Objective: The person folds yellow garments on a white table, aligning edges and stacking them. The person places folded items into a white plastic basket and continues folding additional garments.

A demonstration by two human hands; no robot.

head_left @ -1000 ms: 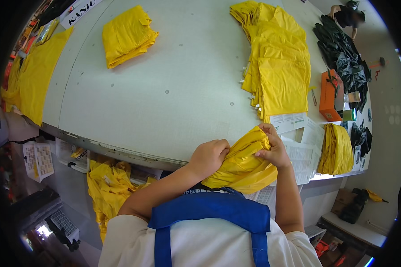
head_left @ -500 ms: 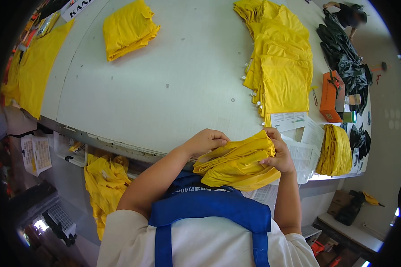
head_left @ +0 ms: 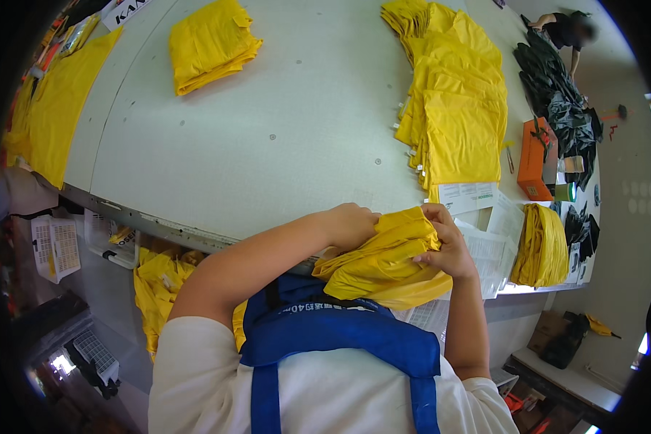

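A folded bundle of yellow fabric is held in front of my apron, at the near edge of the table. My right hand grips its right end, thumb on the near face and fingers over the far edge. My left hand is closed at the bundle's far left side, its fingertips partly hidden by the folds. Beyond my right hand, a row of overlapping folded yellow fabric pieces runs away across the table, small white tags along its left edge.
Another folded yellow pile lies far left on the pale table. Printed sheets, a yellow stack and an orange box are at right. A person stands by dark fabric. Yellow fabric hangs below the table.
My left hand has moved right and slightly away, further onto the bundle's far edge, its forearm swinging flatter. The right hand keeps its grip, with the bundle nearly in place.
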